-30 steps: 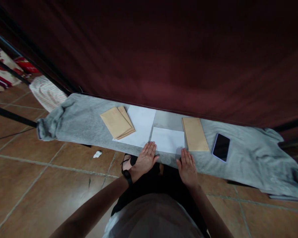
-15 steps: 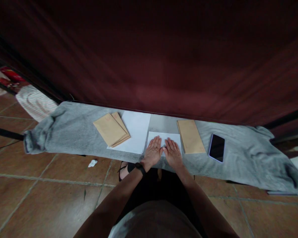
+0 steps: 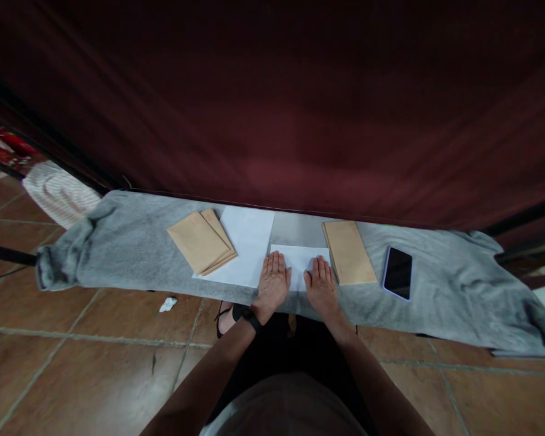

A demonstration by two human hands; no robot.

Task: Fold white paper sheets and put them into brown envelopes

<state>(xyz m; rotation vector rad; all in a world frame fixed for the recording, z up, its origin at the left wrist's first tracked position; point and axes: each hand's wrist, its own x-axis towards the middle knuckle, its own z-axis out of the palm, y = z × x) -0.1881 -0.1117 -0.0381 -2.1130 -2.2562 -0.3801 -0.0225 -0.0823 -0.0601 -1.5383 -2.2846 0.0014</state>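
Head camera, nearest first: dark trousers [image 3: 295, 348] show beneath the person's bare forearms, and a black band [image 3: 252, 319] circles the left wrist. Beyond it, the left hand [image 3: 275, 281] lies flat, palm down, fingers close together and gripping nothing, over the left part of a small white sheet [image 3: 298, 266]. I see the right hand [image 3: 321, 284] laid just as flat over that sheet's right part, likewise gripping nothing, with a strip of paper bare between the two. The sheet sits near the front edge of a bench spread with grey cloth [image 3: 131, 242]. Just left of it lies a larger white paper [image 3: 249, 242], partly covered by fanned brown envelopes [image 3: 200, 242]; just right, a brown envelope stack [image 3: 349, 254], then a phone [image 3: 397, 274] with its dark screen up. Behind everything hangs a dark red curtain [image 3: 272, 121].
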